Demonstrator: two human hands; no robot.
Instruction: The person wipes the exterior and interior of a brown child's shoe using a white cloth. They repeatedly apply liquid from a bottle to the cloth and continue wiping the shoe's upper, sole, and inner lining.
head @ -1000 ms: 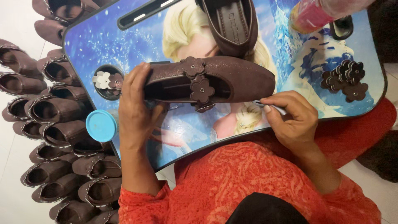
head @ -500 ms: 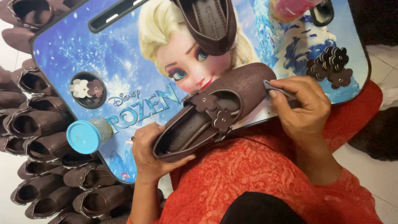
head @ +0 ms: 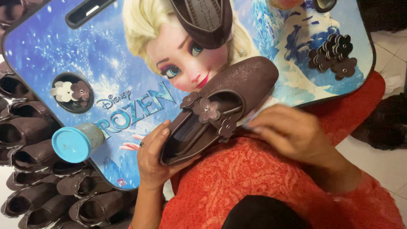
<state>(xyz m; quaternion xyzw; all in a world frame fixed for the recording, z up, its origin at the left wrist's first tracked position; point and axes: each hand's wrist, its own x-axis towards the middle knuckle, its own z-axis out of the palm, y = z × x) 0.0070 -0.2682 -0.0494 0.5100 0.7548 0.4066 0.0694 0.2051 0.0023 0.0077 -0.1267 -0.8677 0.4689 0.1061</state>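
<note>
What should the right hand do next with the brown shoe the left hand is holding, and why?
Probably press down the flower nearest the right hand. The left hand grips the brown shoe at the heel, tilted over the lap desk, and three flower pieces already sit across the strap. The right hand is blurred beside the shoe's near edge, so what its fingertips hold cannot be told.

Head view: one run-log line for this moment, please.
left hand: holds brown shoe at heel | right hand: blurred, by shoe's side | flower strap: on shoe | lap tray: second shoe, loose flowers
</note>
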